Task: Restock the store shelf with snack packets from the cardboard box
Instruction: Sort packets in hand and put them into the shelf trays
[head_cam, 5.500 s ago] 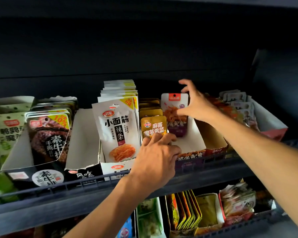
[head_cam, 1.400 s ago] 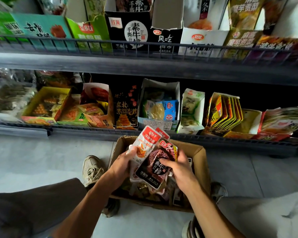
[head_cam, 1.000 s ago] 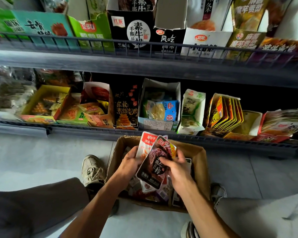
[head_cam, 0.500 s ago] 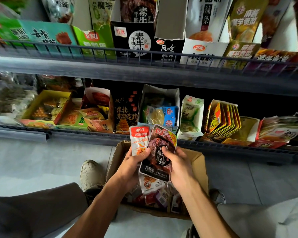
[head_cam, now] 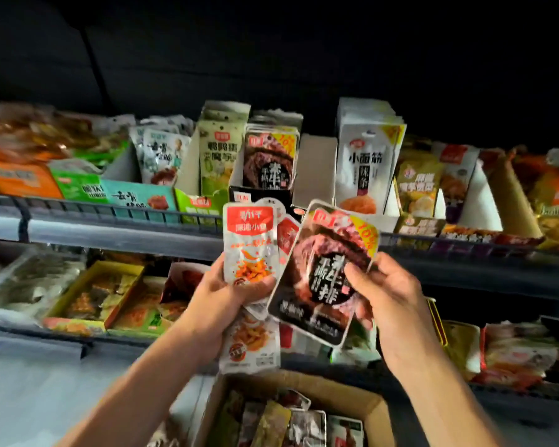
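Snack packets fill both my hands: left hand grips red-and-white packets, right hand pinches a dark steak-print packet above the cardboard box.

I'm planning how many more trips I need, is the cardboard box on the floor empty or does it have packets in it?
Not empty. The cardboard box is open-topped, with loose packets visible inside.

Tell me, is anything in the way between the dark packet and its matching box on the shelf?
Nothing visible blocks it. The right hand holds the dark packet just below its matching box, whose top is open.
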Action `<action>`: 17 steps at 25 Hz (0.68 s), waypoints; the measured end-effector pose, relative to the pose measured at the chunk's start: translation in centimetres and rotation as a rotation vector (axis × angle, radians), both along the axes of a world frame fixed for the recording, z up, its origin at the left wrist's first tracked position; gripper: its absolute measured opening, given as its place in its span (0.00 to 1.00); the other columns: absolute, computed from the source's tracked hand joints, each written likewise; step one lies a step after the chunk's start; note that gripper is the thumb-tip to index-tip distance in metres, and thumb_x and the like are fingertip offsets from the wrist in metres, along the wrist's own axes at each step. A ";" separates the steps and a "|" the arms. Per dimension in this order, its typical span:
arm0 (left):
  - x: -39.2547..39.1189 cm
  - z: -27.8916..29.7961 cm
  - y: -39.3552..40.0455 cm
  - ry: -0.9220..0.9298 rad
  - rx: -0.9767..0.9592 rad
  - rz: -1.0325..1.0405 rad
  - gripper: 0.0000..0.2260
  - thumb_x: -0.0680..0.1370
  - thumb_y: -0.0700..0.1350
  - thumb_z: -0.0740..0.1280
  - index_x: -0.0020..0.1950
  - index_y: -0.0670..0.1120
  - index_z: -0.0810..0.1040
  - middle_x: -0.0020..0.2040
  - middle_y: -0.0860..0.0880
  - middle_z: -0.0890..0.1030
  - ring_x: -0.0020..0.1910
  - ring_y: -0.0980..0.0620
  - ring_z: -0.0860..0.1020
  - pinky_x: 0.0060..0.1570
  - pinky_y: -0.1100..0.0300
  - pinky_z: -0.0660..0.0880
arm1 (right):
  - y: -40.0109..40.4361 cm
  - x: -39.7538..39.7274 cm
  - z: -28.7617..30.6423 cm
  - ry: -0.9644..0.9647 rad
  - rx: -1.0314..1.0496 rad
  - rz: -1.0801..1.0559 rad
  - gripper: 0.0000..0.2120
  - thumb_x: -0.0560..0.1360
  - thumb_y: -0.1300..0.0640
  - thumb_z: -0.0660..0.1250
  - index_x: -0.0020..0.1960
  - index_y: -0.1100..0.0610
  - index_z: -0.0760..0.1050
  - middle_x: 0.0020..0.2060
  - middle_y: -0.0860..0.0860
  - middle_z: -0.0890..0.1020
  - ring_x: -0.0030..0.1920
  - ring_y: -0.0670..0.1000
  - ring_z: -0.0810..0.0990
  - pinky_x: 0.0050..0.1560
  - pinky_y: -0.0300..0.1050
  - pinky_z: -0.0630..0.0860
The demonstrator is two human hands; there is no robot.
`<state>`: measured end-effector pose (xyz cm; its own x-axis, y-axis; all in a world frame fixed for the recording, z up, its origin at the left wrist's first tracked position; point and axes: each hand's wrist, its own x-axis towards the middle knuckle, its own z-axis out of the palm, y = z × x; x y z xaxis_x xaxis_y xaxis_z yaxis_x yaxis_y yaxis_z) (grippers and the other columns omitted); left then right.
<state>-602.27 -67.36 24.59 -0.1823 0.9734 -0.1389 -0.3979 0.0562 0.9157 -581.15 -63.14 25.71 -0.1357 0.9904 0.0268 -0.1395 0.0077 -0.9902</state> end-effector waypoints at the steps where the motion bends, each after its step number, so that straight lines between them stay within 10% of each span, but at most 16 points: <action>1: -1.5 2.0 0.6 0.017 0.040 0.025 0.19 0.67 0.33 0.73 0.56 0.43 0.79 0.46 0.41 0.86 0.38 0.45 0.85 0.36 0.51 0.81 | 1.0 -0.7 2.5 0.013 0.071 -0.018 0.04 0.77 0.60 0.69 0.52 0.57 0.77 0.34 0.51 0.79 0.27 0.46 0.72 0.23 0.37 0.67; 7: -6.7 4.8 2.5 -0.014 0.072 0.209 0.20 0.71 0.36 0.75 0.62 0.43 0.78 0.51 0.40 0.86 0.45 0.38 0.85 0.43 0.44 0.81 | 11.3 -9.1 11.9 -0.142 0.379 -0.226 0.06 0.78 0.61 0.69 0.47 0.51 0.75 0.37 0.50 0.83 0.25 0.45 0.78 0.23 0.39 0.73; 12: -7.1 5.0 4.0 -0.051 0.067 0.212 0.18 0.71 0.35 0.75 0.59 0.42 0.78 0.47 0.42 0.86 0.41 0.40 0.86 0.37 0.50 0.82 | 17.2 -12.6 10.6 -0.894 0.339 -0.163 0.05 0.73 0.56 0.73 0.47 0.53 0.79 0.42 0.52 0.83 0.39 0.52 0.80 0.36 0.42 0.70; 17: -6.8 5.4 5.1 -0.065 0.114 0.179 0.18 0.70 0.35 0.75 0.59 0.41 0.78 0.49 0.41 0.86 0.42 0.41 0.85 0.40 0.49 0.82 | 13.6 -12.4 10.6 -0.707 0.441 -0.326 0.17 0.75 0.51 0.72 0.60 0.53 0.73 0.50 0.45 0.78 0.49 0.48 0.78 0.44 0.41 0.71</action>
